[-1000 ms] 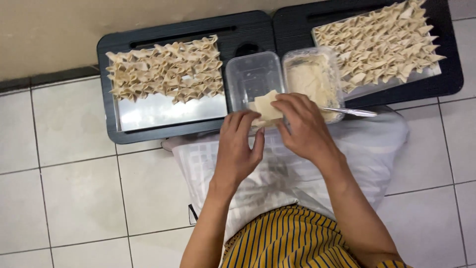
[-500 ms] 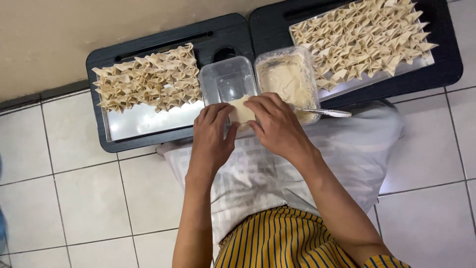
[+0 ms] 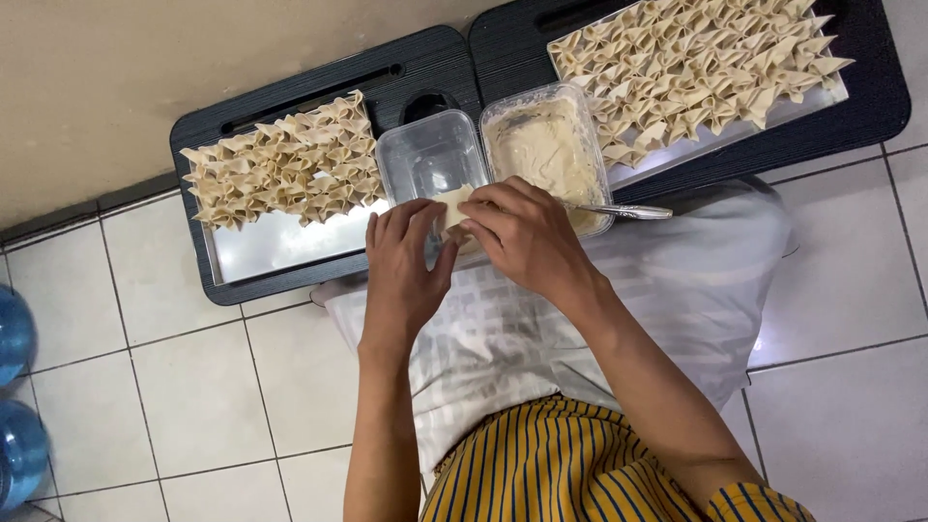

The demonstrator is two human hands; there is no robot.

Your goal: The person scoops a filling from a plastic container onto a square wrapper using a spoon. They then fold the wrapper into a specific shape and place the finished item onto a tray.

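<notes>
Head view: your left hand (image 3: 401, 261) and right hand (image 3: 522, 237) both pinch one pale dough wrapper (image 3: 452, 208), fingers closed on it, just in front of the clear empty tub (image 3: 425, 155). Filling tub (image 3: 546, 145) sits right beside, spoon (image 3: 623, 211) across its rim. Folded dumplings (image 3: 280, 164) fill the left tray (image 3: 280, 246).

One head-worn camera looks steeply down from close above the lap onto two black ridged plastic trays (image 3: 425, 68) on the white tiled floor (image 3: 126, 319).

Yellow-striped garment (image 3: 570, 464), black trays (image 3: 425, 68)
</notes>
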